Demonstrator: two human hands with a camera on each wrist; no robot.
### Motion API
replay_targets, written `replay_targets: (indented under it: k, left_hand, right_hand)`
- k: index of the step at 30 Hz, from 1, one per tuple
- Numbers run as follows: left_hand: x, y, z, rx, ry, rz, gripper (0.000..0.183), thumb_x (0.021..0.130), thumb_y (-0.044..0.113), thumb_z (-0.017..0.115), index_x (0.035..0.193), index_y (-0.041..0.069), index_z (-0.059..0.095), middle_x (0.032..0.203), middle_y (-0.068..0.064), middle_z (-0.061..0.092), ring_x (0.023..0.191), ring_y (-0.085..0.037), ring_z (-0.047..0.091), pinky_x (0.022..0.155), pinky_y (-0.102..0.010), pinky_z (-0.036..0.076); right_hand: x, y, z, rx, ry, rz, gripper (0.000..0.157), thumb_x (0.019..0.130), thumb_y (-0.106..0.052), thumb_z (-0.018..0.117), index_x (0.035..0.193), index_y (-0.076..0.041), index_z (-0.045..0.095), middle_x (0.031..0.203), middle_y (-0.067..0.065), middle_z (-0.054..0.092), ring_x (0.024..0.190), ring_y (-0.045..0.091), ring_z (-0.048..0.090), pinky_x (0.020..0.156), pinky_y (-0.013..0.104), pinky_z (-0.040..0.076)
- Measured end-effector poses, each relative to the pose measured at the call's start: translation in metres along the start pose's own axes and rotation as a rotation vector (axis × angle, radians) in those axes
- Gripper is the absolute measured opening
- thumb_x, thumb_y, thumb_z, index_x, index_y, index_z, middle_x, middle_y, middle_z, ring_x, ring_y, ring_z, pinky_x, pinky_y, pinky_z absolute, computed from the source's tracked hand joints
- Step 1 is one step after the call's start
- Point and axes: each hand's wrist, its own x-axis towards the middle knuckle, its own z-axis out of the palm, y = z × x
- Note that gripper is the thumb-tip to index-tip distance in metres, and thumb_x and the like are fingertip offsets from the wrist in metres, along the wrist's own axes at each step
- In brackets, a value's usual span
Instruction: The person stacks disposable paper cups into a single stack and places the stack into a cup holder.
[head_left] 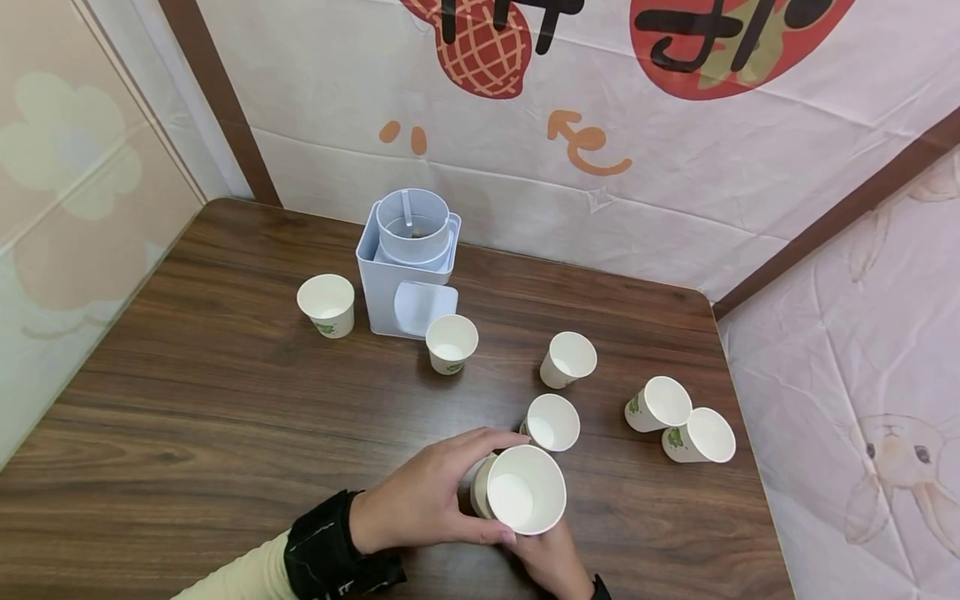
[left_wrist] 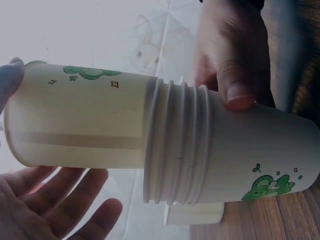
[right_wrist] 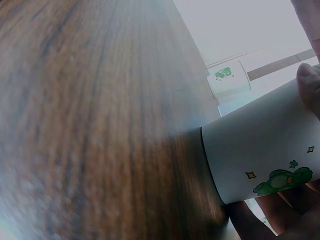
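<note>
Head view: left hand [head_left: 420,492] spans the upper cup [head_left: 527,492] near its rim, thumb on the near side, forefinger on the far side; spread only as wide as the cup, gripping it. Mouth of cup faces up toward the camera.

Left wrist view: base end of upper cup sits inside the mouth of a nested cup stack [left_wrist: 250,145], several rims bunched together; most of the cup's wall stands clear, between the left hand and those rims. Right hand [left_wrist: 235,55] holds the stack below the rims, thumb laid on the wall.

Right wrist view: right fingers curl round the stack; its base is close to the table [right_wrist: 100,125], contact not discernible.

Head view, surroundings: standing cup [head_left: 552,422] just beyond the left forefinger; two cups overlapping in view at right; pale-blue box-shaped device [head_left: 382,292] farther back.
</note>
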Motion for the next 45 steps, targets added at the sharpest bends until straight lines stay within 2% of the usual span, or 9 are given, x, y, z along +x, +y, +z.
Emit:
replay_targets:
  k: [5, 10, 14, 17, 23, 28, 33, 41, 45]
  left_hand:
    - [0.0, -0.002, -0.001, 0.004, 0.003, -0.009, 0.075, 0.075, 0.042, 0.076, 0.136, 0.009, 0.048, 0.126, 0.0, 0.058, 0.114, -0.012, 0.054, 0.095, -0.034, 0.048]
    - [-0.002, -0.004, 0.0, -0.002, -0.003, -0.056, 0.073, 0.076, 0.047, 0.073, 0.137, 0.015, 0.047, 0.128, 0.005, 0.056, 0.115, -0.009, 0.053, 0.096, -0.033, 0.046]
    - [-0.003, -0.008, 0.003, 0.01, -0.009, -0.079, 0.072, 0.077, 0.051, 0.071, 0.136, 0.015, 0.048, 0.126, 0.008, 0.056, 0.113, -0.008, 0.053, 0.095, -0.033, 0.047]
    - [-0.004, -0.011, 0.005, 0.02, -0.013, -0.093, 0.072, 0.077, 0.052, 0.07, 0.136, 0.015, 0.049, 0.125, 0.009, 0.056, 0.113, -0.008, 0.053, 0.095, -0.033, 0.047]
    - [-0.008, -0.016, 0.008, 0.055, -0.02, -0.11, 0.073, 0.077, 0.055, 0.069, 0.137, 0.018, 0.048, 0.125, 0.008, 0.056, 0.113, -0.007, 0.053, 0.095, -0.032, 0.047]
    - [-0.011, -0.02, 0.01, 0.085, -0.02, -0.106, 0.073, 0.077, 0.055, 0.068, 0.136, 0.017, 0.049, 0.126, 0.006, 0.056, 0.115, -0.008, 0.053, 0.096, -0.033, 0.046]
    - [-0.014, -0.024, 0.011, 0.068, -0.021, -0.116, 0.073, 0.077, 0.055, 0.068, 0.136, 0.017, 0.048, 0.127, 0.007, 0.054, 0.115, -0.008, 0.052, 0.096, -0.033, 0.047]
    - [-0.019, -0.027, 0.015, 0.038, -0.061, -0.184, 0.075, 0.076, 0.058, 0.067, 0.137, 0.018, 0.047, 0.129, 0.008, 0.052, 0.113, -0.006, 0.052, 0.096, -0.031, 0.047]
    - [-0.02, -0.029, 0.016, 0.039, -0.067, -0.186, 0.075, 0.076, 0.058, 0.067, 0.137, 0.018, 0.047, 0.129, 0.008, 0.052, 0.114, -0.006, 0.051, 0.096, -0.031, 0.046]
  right_hand:
    - [0.003, 0.0, 0.0, 0.0, -0.025, -0.012, 0.056, 0.076, -0.014, 0.078, 0.123, 0.0, 0.052, 0.115, 0.01, 0.06, 0.103, 0.013, 0.056, 0.089, 0.04, 0.049]
    - [0.004, 0.001, 0.001, 0.004, -0.04, 0.005, 0.055, 0.075, -0.013, 0.078, 0.124, -0.005, 0.053, 0.117, 0.005, 0.06, 0.105, 0.013, 0.055, 0.092, 0.04, 0.048]
    - [0.005, -0.003, 0.002, -0.023, -0.031, -0.027, 0.057, 0.073, -0.006, 0.078, 0.124, -0.002, 0.053, 0.116, 0.007, 0.061, 0.105, 0.013, 0.056, 0.089, 0.04, 0.049]
    - [0.007, -0.014, 0.0, -0.018, -0.034, -0.073, 0.056, 0.073, -0.004, 0.077, 0.123, 0.001, 0.053, 0.114, 0.01, 0.061, 0.104, 0.013, 0.056, 0.087, 0.04, 0.05]
    - [0.009, -0.03, -0.003, 0.011, -0.045, -0.051, 0.055, 0.073, -0.006, 0.078, 0.122, 0.002, 0.054, 0.114, 0.007, 0.063, 0.104, 0.011, 0.057, 0.087, 0.038, 0.05]
    - [0.009, -0.031, -0.003, 0.007, -0.04, -0.057, 0.056, 0.071, -0.005, 0.079, 0.121, 0.003, 0.056, 0.114, 0.009, 0.064, 0.105, 0.012, 0.057, 0.087, 0.037, 0.051]
    - [0.009, -0.031, -0.002, 0.009, -0.04, -0.04, 0.055, 0.072, -0.006, 0.079, 0.121, 0.001, 0.056, 0.114, 0.006, 0.065, 0.104, 0.012, 0.058, 0.086, 0.037, 0.051]
    - [0.009, -0.03, -0.002, 0.015, -0.046, -0.043, 0.055, 0.071, -0.005, 0.079, 0.121, 0.002, 0.056, 0.114, 0.007, 0.064, 0.104, 0.012, 0.058, 0.086, 0.037, 0.051]
    - [0.009, -0.031, -0.002, 0.02, -0.044, -0.027, 0.057, 0.071, -0.004, 0.078, 0.123, 0.002, 0.055, 0.116, 0.009, 0.063, 0.105, 0.012, 0.057, 0.087, 0.037, 0.051]
